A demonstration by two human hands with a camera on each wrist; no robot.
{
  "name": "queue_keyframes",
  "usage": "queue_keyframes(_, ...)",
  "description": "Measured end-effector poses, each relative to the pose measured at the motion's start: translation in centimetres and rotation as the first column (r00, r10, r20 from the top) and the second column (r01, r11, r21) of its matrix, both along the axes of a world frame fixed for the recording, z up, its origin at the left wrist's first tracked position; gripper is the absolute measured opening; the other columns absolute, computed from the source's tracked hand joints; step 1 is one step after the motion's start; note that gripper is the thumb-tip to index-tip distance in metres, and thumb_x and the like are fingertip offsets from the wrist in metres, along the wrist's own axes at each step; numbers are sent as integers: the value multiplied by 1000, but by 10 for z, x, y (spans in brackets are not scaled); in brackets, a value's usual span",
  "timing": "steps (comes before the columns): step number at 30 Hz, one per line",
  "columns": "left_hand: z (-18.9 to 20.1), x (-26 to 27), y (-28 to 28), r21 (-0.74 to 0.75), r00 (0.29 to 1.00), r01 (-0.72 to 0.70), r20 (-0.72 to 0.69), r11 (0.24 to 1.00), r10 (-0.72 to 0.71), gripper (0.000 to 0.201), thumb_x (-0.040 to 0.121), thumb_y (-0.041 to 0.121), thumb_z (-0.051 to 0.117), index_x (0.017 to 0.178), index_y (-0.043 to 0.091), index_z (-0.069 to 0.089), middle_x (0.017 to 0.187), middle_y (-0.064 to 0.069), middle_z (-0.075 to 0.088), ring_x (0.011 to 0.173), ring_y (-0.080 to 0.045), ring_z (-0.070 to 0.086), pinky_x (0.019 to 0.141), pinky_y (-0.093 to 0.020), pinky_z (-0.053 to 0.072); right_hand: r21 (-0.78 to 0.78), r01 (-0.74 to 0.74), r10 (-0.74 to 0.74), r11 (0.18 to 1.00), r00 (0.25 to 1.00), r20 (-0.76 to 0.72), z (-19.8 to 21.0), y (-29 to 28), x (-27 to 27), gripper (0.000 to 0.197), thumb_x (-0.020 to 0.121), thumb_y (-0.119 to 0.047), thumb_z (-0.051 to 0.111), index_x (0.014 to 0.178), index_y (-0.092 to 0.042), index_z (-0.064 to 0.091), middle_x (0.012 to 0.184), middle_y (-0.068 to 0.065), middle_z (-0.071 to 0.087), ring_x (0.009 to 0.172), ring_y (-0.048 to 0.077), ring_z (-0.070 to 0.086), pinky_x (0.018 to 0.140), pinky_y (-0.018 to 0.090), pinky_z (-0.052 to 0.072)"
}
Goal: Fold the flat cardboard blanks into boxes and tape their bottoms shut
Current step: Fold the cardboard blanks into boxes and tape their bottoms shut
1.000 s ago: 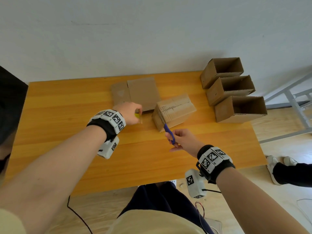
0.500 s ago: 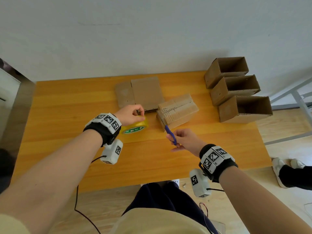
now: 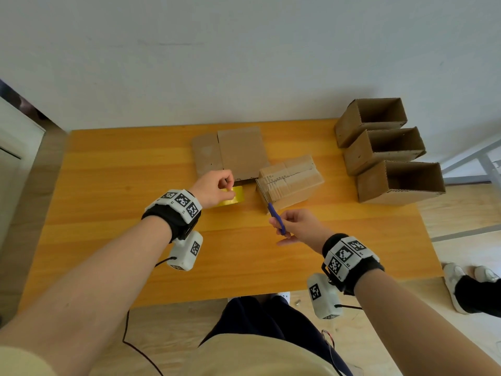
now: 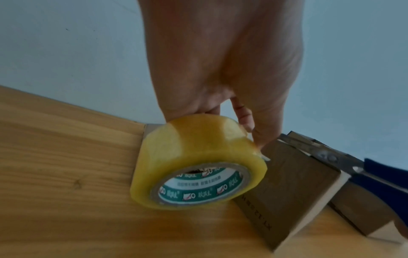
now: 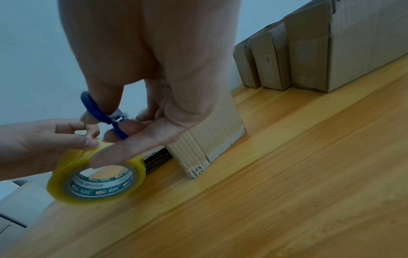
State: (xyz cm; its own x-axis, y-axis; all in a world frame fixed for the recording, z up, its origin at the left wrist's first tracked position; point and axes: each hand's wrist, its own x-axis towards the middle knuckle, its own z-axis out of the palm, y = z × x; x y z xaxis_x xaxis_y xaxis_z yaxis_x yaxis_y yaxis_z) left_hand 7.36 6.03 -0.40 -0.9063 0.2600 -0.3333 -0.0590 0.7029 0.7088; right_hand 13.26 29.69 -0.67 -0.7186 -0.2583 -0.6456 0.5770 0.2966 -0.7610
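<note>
My left hand (image 3: pixel 229 185) grips a yellow tape roll (image 3: pixel 233 197) from above, just left of a folded cardboard box (image 3: pixel 291 180) that lies mid-table with its flaps closed. In the left wrist view the tape roll (image 4: pixel 198 162) hangs tilted just above the table, touching the box (image 4: pixel 287 192). My right hand (image 3: pixel 284 232) holds blue-handled scissors (image 3: pixel 275 217) with the blades at the box's near corner. The right wrist view shows the scissors (image 5: pixel 99 113) in my fingers, right above the tape roll (image 5: pixel 97 179). Flat blanks (image 3: pixel 235 153) lie behind.
Three folded boxes (image 3: pixel 401 183) lie on their sides in a row at the table's right end, open mouths facing right. The wooden table (image 3: pixel 108 213) ends near my body. Another person's feet (image 3: pixel 471 289) are on the floor at the right.
My left hand has brought the tape roll out into view and shifted it slightly beside the box. The right hand with the scissors has stayed at the box's near corner.
</note>
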Motion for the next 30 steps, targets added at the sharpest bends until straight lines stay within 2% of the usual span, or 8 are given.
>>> queue_keyframes(5,-13,17,3,1,996,-73,-42,997,73,19,80,6,67,80,12,49,80,-2,53,71,-15,47,69,-32,43,11,-21,21,1000,1000,2,-1,0,0,23,87,-24,66,83,-2,61,70,6,57,61,9,58,69,33,60)
queue_keyframes(10,-36,34,11,-129,993,-102,-73,986,93,38,79,17,71,96,16,37,80,2,52,73,-17,54,64,-35,48,29,-31,31,999,999,-6,-5,1,-2,24,87,-25,66,84,-1,61,68,6,58,62,10,57,67,32,60)
queue_keyframes(13,-45,43,18,-258,995,-48,-92,965,25,39,79,24,70,96,19,36,83,-1,57,72,-21,58,62,-40,51,34,-39,38,999,999,17,-8,2,-2,25,86,-26,67,85,-2,60,70,6,59,63,10,57,66,31,60)
queue_keyframes(17,-60,53,29,-376,999,39,12,926,-38,34,82,26,66,96,20,36,81,-4,59,67,-22,59,57,-38,50,69,-59,58,996,998,19,-12,5,-3,39,85,-28,69,99,7,62,77,10,57,64,9,57,68,30,60)
queue_keyframes(20,-68,55,35,-409,999,45,42,911,-31,30,83,25,64,95,19,36,80,-5,60,66,-23,60,58,-37,50,93,-70,70,993,998,7,-14,8,-5,46,84,-29,70,105,11,60,77,10,55,65,10,57,69,30,60)
queue_keyframes(26,-67,47,35,-406,998,7,64,914,21,30,87,34,61,98,19,37,81,-3,59,67,-22,60,60,-38,53,124,-131,131,984,991,8,-17,12,-11,39,83,-31,71,100,3,60,74,6,53,70,14,58,71,33,60)
queue_keyframes(28,-62,39,34,-377,999,-44,-6,925,45,25,91,31,55,106,18,39,90,-4,62,68,-22,60,61,-41,54,132,-153,154,979,988,5,-17,12,-13,35,83,-31,71,94,-1,59,74,5,53,70,14,58,74,35,60)
queue_keyframes(30,-53,32,34,-278,990,-113,-113,954,85,32,94,17,49,124,19,39,113,-7,60,67,-20,60,58,-38,53,142,-171,172,975,985,8,-18,13,-14,32,83,-31,71,92,-3,58,73,3,54,68,13,58,74,36,60)
